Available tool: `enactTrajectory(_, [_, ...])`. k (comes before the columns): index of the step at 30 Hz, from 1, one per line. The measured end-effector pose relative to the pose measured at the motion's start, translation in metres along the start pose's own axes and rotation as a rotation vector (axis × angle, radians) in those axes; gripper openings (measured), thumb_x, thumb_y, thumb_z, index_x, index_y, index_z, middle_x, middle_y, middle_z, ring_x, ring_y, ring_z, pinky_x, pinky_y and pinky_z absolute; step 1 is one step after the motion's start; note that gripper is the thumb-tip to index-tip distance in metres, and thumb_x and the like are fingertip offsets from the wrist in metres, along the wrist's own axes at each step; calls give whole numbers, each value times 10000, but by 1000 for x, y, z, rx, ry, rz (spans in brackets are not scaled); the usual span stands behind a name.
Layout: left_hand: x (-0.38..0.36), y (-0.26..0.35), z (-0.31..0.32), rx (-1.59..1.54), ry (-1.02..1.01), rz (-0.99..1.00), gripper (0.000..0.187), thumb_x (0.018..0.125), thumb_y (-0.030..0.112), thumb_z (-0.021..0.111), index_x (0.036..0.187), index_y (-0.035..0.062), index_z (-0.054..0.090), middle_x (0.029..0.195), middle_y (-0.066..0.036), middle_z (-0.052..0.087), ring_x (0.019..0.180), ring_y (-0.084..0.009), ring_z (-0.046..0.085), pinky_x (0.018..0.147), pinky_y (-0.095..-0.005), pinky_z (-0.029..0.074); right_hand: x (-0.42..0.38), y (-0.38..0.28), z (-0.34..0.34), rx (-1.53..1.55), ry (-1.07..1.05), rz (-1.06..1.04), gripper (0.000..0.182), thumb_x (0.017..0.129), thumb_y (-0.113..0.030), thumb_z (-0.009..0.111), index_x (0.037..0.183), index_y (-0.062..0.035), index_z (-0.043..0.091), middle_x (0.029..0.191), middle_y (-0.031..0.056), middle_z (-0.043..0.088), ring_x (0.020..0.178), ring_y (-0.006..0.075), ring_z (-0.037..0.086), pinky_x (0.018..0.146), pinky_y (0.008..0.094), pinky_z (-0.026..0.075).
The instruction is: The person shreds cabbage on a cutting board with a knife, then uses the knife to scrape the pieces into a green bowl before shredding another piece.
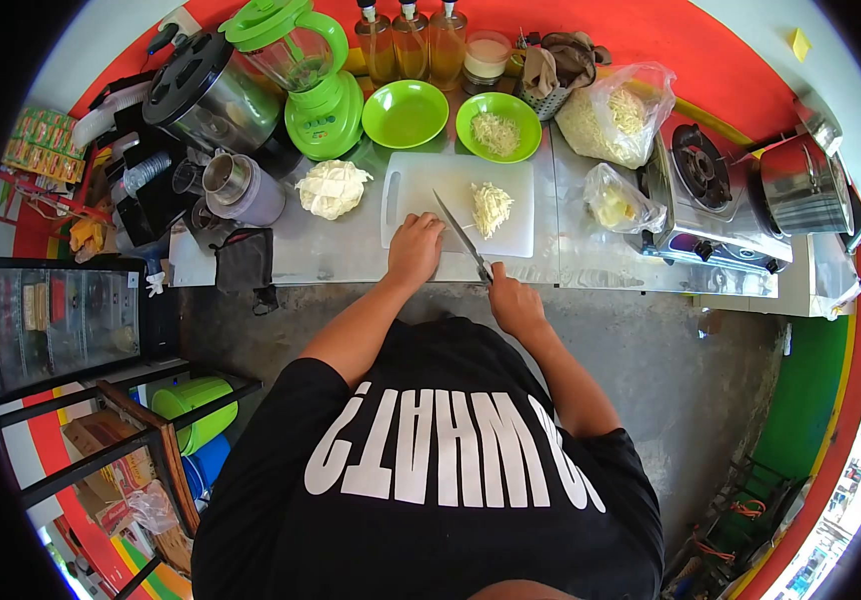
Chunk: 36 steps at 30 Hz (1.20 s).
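Note:
A white cutting board (411, 190) lies on the metal counter in front of me. My right hand (517, 300) is wrapped round the handle of a knife (461, 230), whose blade points up and left over the board. At the board's lower left, my left hand (417, 248) has its fingers curled down and pressed together; whatever may be under them is hidden. Right of the blade sits a small heap of shredded cabbage (492, 210). Part of a pale cabbage head (333, 190) rests left of the board. Behind it, a green plate (521, 118) holds more pale shreds.
Another green plate (406, 114) stands beside a green blender (323, 110). Oil bottles (411, 45) line the back wall. To the right are a large bag of shreds (601, 125), a smaller plastic bag (621, 200) and a gas stove (711, 190) with a pot (806, 190).

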State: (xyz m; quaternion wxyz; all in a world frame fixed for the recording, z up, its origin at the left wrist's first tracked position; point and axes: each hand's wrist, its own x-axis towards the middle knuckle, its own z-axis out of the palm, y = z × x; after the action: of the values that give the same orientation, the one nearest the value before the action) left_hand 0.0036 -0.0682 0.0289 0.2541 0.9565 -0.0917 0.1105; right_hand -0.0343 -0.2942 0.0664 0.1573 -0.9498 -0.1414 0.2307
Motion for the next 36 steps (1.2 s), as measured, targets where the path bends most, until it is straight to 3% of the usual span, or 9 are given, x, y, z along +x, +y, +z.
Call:
enactTrajectory(4, [-4, -1, 2, 23, -63, 29, 291, 825, 22, 666, 1107, 65, 723, 1112, -44, 630, 1061, -284, 578, 920, -398, 516, 12, 3, -1, -61, 4, 25, 282, 996, -189, 538, 1195, -14, 443, 889, 298, 704, 873, 492, 695, 775, 594, 539])
enactTrajectory(6, [-7, 2, 2, 15, -74, 47, 312, 819, 12, 655, 1119, 62, 723, 1125, -36, 619, 1081, -273, 565, 914, -410, 513, 14, -2, -10, -130, 8, -15, 324, 928, -95, 554, 1222, 16, 471, 873, 257, 722, 837, 427, 733, 749, 538, 581])
enactTrajectory(9, [-11, 8, 0, 76, -71, 45, 390, 807, -3, 647, 1186, 64, 709, 1156, -31, 609, 1127, -265, 540, 946, -415, 484, 13, -17, -27, -127, -52, 12, 275, 937, -86, 524, 1187, 15, 467, 930, 288, 716, 885, 458, 718, 798, 556, 564])
enactTrajectory(14, [-15, 8, -6, 84, -166, 33, 500, 813, 9, 640, 1308, 85, 652, 1247, -34, 629, 1167, -281, 537, 988, -414, 448, 12, -37, -33, -152, -61, 49, 323, 926, -77, 538, 1227, 22, 473, 950, 265, 729, 910, 432, 731, 804, 524, 576])
enactTrajectory(16, [-14, 4, -7, 70, -166, 31, 504, 808, 3, 635, 1305, 81, 651, 1266, -38, 633, 1169, -276, 543, 981, -412, 449, 17, -42, -24, -166, -62, 58, 334, 930, -85, 543, 1239, 22, 473, 955, 256, 734, 922, 421, 735, 808, 511, 580])
enactTrajectory(18, [-17, 2, -6, 48, -169, 30, 507, 802, -3, 630, 1302, 77, 649, 1285, -42, 638, 1170, -271, 548, 973, -411, 450, 30, -37, -4, -182, -21, 103, 266, 967, -110, 527, 1211, -8, 512, 945, 206, 755, 900, 358, 757, 791, 462, 592])
enactTrajectory(31, [-27, 8, -8, 126, -161, 22, 560, 771, -28, 616, 1316, 97, 641, 1361, -9, 553, 1223, -286, 488, 977, -453, 438, 38, -45, 5, -226, -36, 170, 302, 963, -159, 554, 1222, -15, 495, 959, 180, 766, 910, 319, 764, 803, 412, 572])
enactTrajectory(33, [-28, 10, -6, 133, -130, 18, 570, 766, -28, 620, 1320, 105, 639, 1351, -12, 549, 1224, -291, 480, 973, -459, 439, 42, -46, -4, -215, -57, 137, 333, 938, -123, 589, 1222, 10, 477, 1002, 220, 754, 929, 344, 759, 820, 427, 581])
enactTrajectory(36, [-27, 9, -4, 123, -158, 47, 576, 759, -29, 616, 1317, 114, 637, 1328, -11, 553, 1220, -287, 484, 963, -466, 440, 36, -55, -18, -256, -108, 82, 372, 930, -120, 606, 1242, 15, 455, 995, 207, 759, 927, 338, 760, 826, 426, 578])
